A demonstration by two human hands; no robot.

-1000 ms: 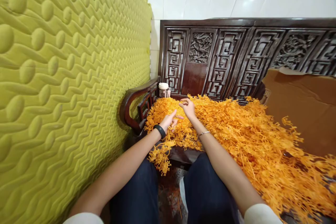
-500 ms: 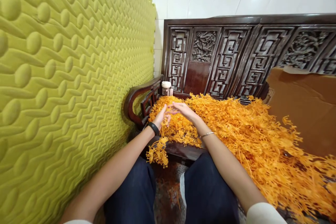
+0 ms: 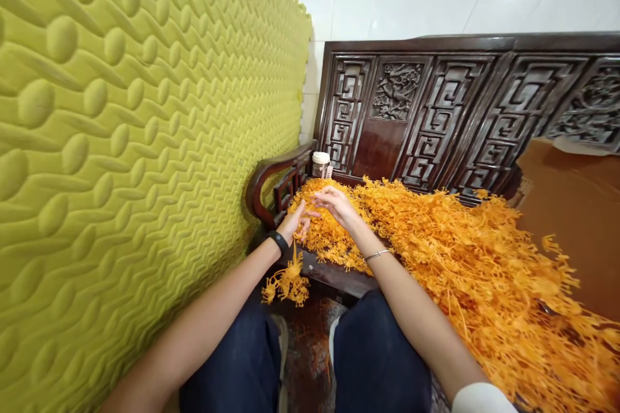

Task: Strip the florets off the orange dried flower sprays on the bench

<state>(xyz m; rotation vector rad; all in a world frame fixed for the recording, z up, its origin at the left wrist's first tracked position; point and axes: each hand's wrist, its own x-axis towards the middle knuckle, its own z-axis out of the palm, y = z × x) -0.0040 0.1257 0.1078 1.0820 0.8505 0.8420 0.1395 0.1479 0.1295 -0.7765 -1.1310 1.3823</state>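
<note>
My left hand (image 3: 294, 224) is closed around the stem of an orange artificial flower sprig (image 3: 289, 281). The sprig's branching head dangles below the hand, over the front edge of the bench. To its right, my right hand (image 3: 336, 204) points its loosely bent fingers at the left hand, with a small gap between them. Nothing clearly shows in the right hand. Behind and under both hands spreads a large pile of the same orange artificial flowers (image 3: 455, 245).
The pile lies on a dark carved wooden bench (image 3: 385, 148) with a curved armrest (image 3: 259, 190). A white-lidded cup (image 3: 320, 164) stands in the back corner. On the left rises a yellow-green textured foam mat (image 3: 159, 142); cardboard (image 3: 571, 219) leans at right. Orange scraps litter the floor.
The two hands have moved slightly apart. The sprig hanging from my left hand has shifted a little left and up. The camera view has turned slightly left.
</note>
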